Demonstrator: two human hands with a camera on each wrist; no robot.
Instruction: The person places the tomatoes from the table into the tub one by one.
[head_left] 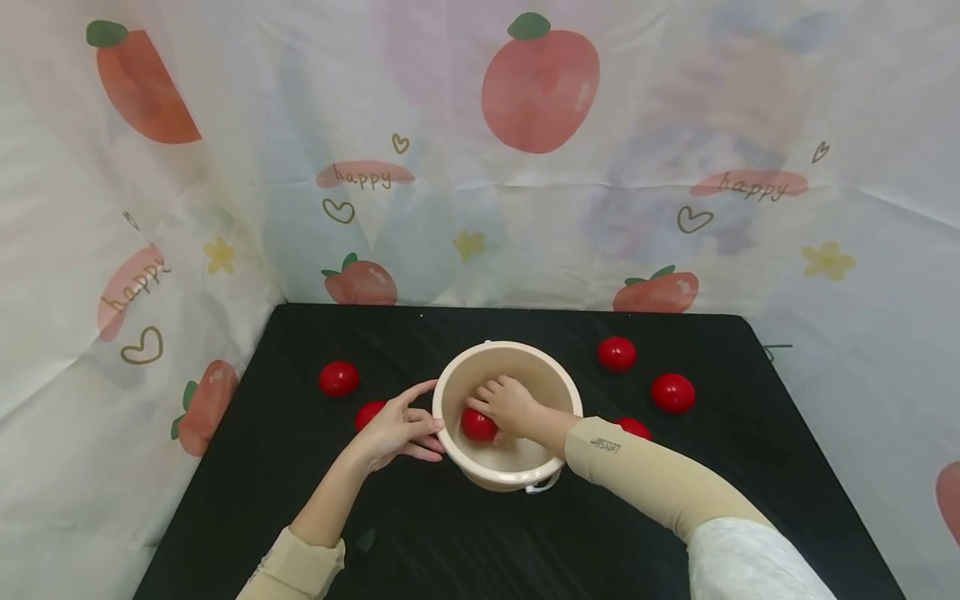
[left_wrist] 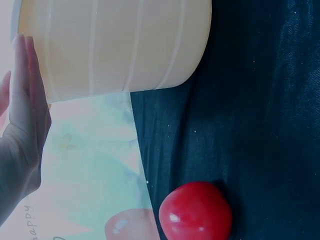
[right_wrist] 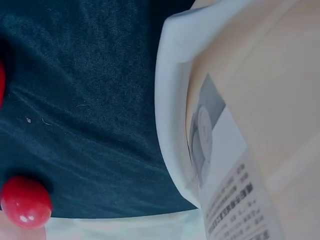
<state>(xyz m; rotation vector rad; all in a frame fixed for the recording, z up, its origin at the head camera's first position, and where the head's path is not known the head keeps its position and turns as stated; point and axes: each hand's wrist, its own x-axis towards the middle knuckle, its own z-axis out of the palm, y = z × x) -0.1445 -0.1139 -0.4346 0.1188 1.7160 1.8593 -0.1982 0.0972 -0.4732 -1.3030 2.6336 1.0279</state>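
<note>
A cream bucket (head_left: 512, 479) stands upright on the black-covered table. My right hand (head_left: 508, 407) reaches down inside it, with fingers and thumb around a glossy red ball (head_left: 477, 426), smooth and tomato-like. The right wrist view shows the bucket's outer wall (right_wrist: 280, 125), a printed label (right_wrist: 232, 195) and the white handle (right_wrist: 170, 100); the hand itself is hidden there. At the bucket's left side, my left hand (head_left: 400, 427) touches the rim with extended fingers. These fingers (left_wrist: 31, 75) lie straight along the bucket's ribbed wall (left_wrist: 115, 45) in the left wrist view.
Left of the bucket lie two more red balls, one farther out (head_left: 339, 378) and one partly behind the left hand (head_left: 367, 414). Several lie to the right, including a back one (head_left: 617, 354), an outer one (head_left: 672, 392) and one partly covered by the right sleeve (head_left: 634, 428). A printed curtain (head_left: 450, 208) hangs behind.
</note>
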